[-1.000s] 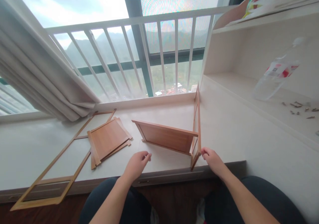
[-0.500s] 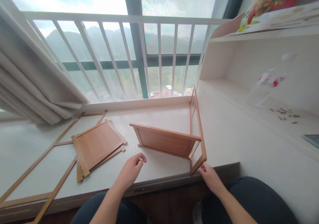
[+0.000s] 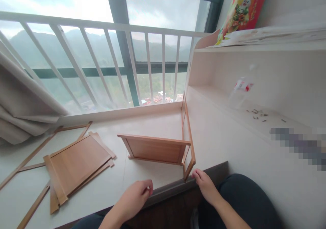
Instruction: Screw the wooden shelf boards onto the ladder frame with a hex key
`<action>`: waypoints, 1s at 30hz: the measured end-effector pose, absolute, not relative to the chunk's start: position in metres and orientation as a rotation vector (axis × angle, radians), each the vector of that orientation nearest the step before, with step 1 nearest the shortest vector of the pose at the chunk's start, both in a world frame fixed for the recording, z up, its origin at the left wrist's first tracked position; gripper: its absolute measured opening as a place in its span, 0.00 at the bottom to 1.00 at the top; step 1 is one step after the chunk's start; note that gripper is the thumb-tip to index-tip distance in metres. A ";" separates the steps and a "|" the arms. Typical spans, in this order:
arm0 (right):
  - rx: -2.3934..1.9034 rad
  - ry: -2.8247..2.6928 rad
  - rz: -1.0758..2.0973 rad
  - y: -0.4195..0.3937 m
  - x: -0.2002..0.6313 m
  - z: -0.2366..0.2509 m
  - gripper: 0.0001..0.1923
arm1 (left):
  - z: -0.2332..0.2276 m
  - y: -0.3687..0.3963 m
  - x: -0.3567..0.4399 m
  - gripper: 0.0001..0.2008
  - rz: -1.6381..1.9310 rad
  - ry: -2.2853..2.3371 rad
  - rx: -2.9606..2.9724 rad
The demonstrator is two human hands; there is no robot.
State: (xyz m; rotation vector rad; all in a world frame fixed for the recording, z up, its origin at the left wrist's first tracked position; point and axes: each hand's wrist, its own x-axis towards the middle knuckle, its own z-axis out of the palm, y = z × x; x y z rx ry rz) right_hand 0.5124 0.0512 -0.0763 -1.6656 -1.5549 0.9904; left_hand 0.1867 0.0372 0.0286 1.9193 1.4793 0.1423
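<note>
A wooden side frame (image 3: 189, 137) stands on edge against the shelf unit's side, at the right end of the white ledge. Joined to it, a wooden panel (image 3: 155, 151) reaches out to the left, upright. My right hand (image 3: 203, 185) is just right of the frame's near lower corner, fingers pinched together; whatever they hold is too small or hidden to make out. My left hand (image 3: 137, 195) hovers over the ledge's front edge, in front of the panel, with its fingers curled in. What may be inside them is hidden.
More wooden panels (image 3: 80, 164) lie stacked at left, partly over another wooden frame (image 3: 33, 157) lying flat. On the right shelf stand a clear plastic bottle (image 3: 240, 90) and several small screws or pegs (image 3: 257, 113). A white railing (image 3: 107, 26) runs along the window beside a grey curtain (image 3: 22, 96).
The view has turned to the right. My right hand has come slightly away from the frame's near corner. My left hand has drawn back toward the ledge's front edge.
</note>
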 end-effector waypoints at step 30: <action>-2.643 -1.539 -0.216 0.158 0.728 0.217 0.14 | -0.023 0.071 0.309 0.15 0.590 0.910 1.686</action>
